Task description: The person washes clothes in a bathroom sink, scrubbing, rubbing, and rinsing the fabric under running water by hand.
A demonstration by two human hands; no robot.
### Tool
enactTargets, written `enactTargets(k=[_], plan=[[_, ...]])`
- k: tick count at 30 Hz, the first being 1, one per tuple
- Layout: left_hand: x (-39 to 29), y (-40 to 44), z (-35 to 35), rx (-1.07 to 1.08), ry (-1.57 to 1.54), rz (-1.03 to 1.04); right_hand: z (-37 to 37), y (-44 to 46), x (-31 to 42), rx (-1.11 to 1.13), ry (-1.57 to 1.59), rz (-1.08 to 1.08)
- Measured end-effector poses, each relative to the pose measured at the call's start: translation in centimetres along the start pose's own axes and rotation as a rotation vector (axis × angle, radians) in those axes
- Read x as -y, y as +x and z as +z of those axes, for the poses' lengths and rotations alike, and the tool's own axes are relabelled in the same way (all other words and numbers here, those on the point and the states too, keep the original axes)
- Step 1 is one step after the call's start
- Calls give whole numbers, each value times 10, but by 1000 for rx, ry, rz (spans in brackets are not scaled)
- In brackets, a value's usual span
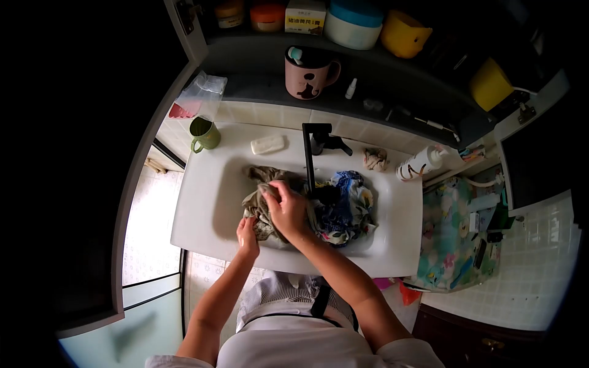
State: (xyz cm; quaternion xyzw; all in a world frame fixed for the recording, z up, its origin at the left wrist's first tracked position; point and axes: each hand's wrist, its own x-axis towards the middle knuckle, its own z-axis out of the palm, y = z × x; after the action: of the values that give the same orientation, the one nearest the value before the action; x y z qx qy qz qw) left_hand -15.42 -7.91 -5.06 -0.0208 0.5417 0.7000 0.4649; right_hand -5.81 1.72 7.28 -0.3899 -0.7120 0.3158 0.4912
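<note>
In the white sink (224, 199) lies a bunched grey-brown cloth (261, 208). My left hand (247, 235) grips its lower left edge with bent fingers. Over the cloth's upper part is my right hand (286, 207), its fingers curled round a fold. A blue, white and floral cloth (345, 205) is heaped in the sink's right half, touching neither hand. The black faucet (309, 156) reaches over the sink between the two heaps. A white bar of soap (268, 145) rests on the back rim.
A green mug (205, 134) stands at the back left rim. Back right are a small crumpled cloth (375, 159) and a white pump bottle (419, 164). Above hangs a dark shelf (257, 73) with a pink mug (308, 75). A floral-covered surface (451, 236) lies right.
</note>
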Motion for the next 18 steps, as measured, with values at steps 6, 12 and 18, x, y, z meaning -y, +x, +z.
enactTargets(k=[6,12,18], plan=[[16,-14,14,88,-63,-132,-6,-13,54,157,136,-99],[12,10,-19,-93,362,-159,-11,-36,-9,374,-114,175],[-16,14,24,-260,876,750,30,-30,-72,155,-368,-49]])
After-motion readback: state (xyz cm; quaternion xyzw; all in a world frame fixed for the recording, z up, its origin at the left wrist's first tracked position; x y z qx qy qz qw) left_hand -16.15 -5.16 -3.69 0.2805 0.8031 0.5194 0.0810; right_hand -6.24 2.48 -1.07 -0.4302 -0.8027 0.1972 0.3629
